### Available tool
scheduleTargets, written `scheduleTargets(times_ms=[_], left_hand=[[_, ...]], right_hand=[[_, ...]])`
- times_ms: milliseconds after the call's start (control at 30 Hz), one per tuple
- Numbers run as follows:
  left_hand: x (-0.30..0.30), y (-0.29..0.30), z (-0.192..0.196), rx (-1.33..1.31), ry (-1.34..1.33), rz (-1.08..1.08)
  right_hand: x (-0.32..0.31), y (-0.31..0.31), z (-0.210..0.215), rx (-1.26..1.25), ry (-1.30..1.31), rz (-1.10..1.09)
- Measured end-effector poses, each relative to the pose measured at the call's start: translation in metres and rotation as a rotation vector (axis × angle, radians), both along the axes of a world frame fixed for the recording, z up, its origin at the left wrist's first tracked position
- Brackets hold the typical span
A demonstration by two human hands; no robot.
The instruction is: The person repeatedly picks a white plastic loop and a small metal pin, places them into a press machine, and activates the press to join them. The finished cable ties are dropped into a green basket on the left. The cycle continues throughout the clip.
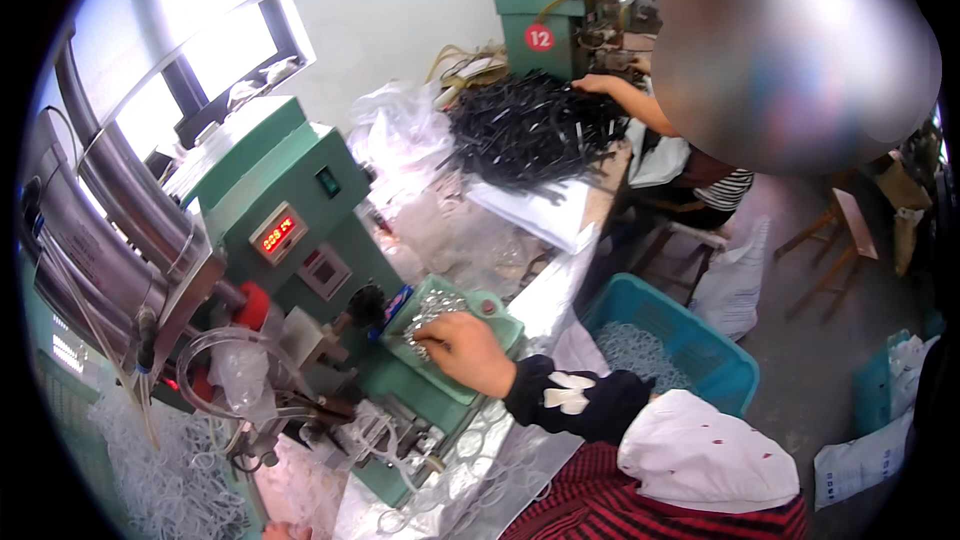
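Observation:
My right hand [468, 352] reaches over a green tray [505, 325] on the machine and touches a heap of small shiny metal parts [437, 312]. Its fingers are bent together at the heap, and whatever sits between them is too small to make out. Only a bit of my left hand [287, 532] shows at the lower edge, beside the machine, with most of its fingers cut off. Between the hands lies a metal fixture [385, 435] with clear plastic loops [480, 470] around it.
The green press machine [335, 190] with metal cylinders [130, 200] stands at left. Clear plastic rings [165, 470] pile up below it. A teal basket [735, 380] holds more rings at right. Farther back, a co-worker's arm [640, 105] reaches to black strips [530, 130] by another machine [540, 25].

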State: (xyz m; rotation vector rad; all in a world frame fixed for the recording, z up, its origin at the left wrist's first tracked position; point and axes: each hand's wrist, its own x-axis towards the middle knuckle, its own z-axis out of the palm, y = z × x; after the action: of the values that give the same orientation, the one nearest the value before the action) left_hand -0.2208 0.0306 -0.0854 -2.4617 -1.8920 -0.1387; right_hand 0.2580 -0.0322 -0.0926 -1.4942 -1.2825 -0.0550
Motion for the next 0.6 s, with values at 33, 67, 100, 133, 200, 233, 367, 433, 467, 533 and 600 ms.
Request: scheduleTargets(times_ms=[33, 67, 100, 133, 200, 233, 367, 433, 467, 533, 600], left_hand=[[0.011, 0.013, 0.005, 0.040, 0.008, -0.131], [0.024, 0.023, -0.003, 0.080, 0.009, -0.248], [0.027, 0.028, -0.006, 0.139, 0.029, -0.339], [0.020, 0.037, -0.023, 0.175, -0.044, -0.271], [-0.016, 0.057, -0.062, 0.245, -0.155, -0.123], [-0.027, 0.058, -0.060, 0.178, -0.073, -0.075], [-0.003, 0.058, -0.013, 0.151, -0.018, -0.121], [0.003, 0.051, 0.008, 0.137, 0.017, -0.101], [0.000, 0.048, 0.012, 0.133, 0.133, -0.061], [0.019, 0.033, 0.031, 0.229, 0.091, -0.069], [0.029, 0.025, 0.036, 0.374, 0.001, -0.055]], right_hand=[[0.002, 0.004, 0.010, -0.018, -0.008, -0.039], [0.009, 0.003, 0.011, -0.038, -0.019, -0.065], [0.007, 0.002, 0.009, -0.040, -0.040, -0.064], [0.006, 0.000, 0.006, -0.040, -0.061, -0.065], [0.002, -0.003, 0.003, -0.027, -0.093, -0.068], [-0.001, -0.011, 0.003, -0.033, -0.116, -0.067], [0.014, -0.050, 0.005, -0.022, -0.084, -0.114], [0.012, -0.053, 0.016, -0.081, 0.055, -0.043], [0.008, -0.051, 0.022, -0.118, 0.061, -0.021], [-0.003, -0.041, 0.032, -0.206, 0.197, -0.015], [-0.002, -0.030, 0.018, -0.179, 0.023, -0.054]])
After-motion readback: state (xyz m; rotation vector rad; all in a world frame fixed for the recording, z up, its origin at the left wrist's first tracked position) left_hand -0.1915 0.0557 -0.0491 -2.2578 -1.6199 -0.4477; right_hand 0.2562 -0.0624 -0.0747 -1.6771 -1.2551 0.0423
